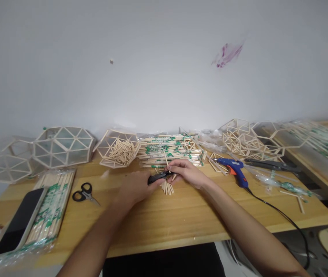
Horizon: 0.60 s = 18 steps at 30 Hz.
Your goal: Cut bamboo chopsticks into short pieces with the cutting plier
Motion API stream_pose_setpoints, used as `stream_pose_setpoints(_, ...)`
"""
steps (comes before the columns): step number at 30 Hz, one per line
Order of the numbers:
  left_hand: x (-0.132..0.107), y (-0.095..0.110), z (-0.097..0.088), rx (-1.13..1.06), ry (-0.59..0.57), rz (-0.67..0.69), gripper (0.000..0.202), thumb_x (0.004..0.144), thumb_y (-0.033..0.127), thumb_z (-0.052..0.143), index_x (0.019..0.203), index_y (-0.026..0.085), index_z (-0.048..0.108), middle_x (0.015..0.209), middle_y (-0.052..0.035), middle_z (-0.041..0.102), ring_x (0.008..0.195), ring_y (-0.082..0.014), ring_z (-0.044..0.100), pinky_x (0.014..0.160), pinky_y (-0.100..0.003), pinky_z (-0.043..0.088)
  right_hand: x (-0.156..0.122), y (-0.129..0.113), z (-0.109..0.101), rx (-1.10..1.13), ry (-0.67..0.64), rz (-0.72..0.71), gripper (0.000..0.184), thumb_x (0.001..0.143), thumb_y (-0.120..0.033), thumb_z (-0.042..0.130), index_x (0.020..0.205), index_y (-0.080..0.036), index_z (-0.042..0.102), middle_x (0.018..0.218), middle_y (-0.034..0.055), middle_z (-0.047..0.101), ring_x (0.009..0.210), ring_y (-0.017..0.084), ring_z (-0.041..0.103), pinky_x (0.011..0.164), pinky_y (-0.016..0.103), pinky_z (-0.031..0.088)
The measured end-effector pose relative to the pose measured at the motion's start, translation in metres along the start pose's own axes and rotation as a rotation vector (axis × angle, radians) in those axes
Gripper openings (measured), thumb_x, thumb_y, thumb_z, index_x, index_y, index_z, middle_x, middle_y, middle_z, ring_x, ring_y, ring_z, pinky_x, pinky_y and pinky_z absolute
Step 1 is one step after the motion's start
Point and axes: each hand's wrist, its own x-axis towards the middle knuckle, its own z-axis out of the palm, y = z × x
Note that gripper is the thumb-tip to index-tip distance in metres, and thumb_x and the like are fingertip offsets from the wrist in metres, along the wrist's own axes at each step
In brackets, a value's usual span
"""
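A black-handled tool (157, 177) is clasped in the left hand (136, 187), a stick (165, 158) pinched steady against it by the right hand (187, 174).

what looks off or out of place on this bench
A purple smear stains the white wall, upper right. At the table's left edge a phone lies half on a pack of sticks. Below the black tool in the left hand, short cut sticks lie loose.
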Motion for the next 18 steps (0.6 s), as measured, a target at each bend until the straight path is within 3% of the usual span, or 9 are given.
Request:
stream_pose_setpoints(5, 0.005, -0.010, -0.001, -0.047, 0.041, -0.117, 0.063, 0.090, 0.075, 0.045, 0.085, 0.018, 0.073, 0.072, -0.0118, 0.071, 0.066, -0.0257, 0.067, 0.059, -0.030, 0.036, 0.000, -0.004, -0.001, 0.104, 0.102, -0.120, 0.028, 0.075, -0.041, 0.085, 0.084, -0.020, 0.070, 0.092, 0.0036, 0.075, 0.068, 0.020, 0.075, 0.063, 0.031, 0.063)
stream_pose_setpoints(8, 0.008, -0.013, 0.001, -0.194, 0.096, -0.126, 0.059, 0.095, 0.069, 0.042, 0.083, 0.018, 0.070, 0.070, -0.0074, 0.069, 0.065, -0.0218, 0.064, 0.060, -0.029, 0.037, 0.000, -0.005, 0.000, 0.146, 0.129, -0.155, 0.030, 0.074, -0.043, 0.085, 0.085, -0.020, 0.070, 0.093, 0.0036, 0.075, 0.069, 0.020, 0.075, 0.063, 0.031, 0.063)
stream_pose_setpoints(13, 0.008, -0.010, 0.013, -0.522, 0.323, -0.101, 0.047, 0.092, 0.061, 0.054, 0.080, 0.018, 0.066, 0.064, 0.0009, 0.061, 0.062, -0.0148, 0.057, 0.059, -0.025, 0.038, -0.002, 0.001, 0.010, 0.051, -0.028, -0.090, 0.037, 0.074, -0.050, 0.084, 0.083, -0.019, 0.067, 0.077, 0.0017, 0.073, 0.062, 0.021, 0.074, 0.057, 0.032, 0.061)
stream_pose_setpoints(18, 0.004, -0.002, 0.026, -0.874, 0.414, 0.001, 0.030, 0.087, 0.048, 0.065, 0.079, 0.019, 0.061, 0.089, -0.0043, 0.071, 0.083, -0.0172, 0.066, 0.078, -0.028, 0.051, -0.007, 0.008, 0.022, -0.110, -0.189, -0.034, 0.042, 0.078, -0.056, 0.079, 0.083, -0.016, 0.067, 0.064, 0.0027, 0.072, 0.058, 0.019, 0.072, 0.056, 0.028, 0.059)
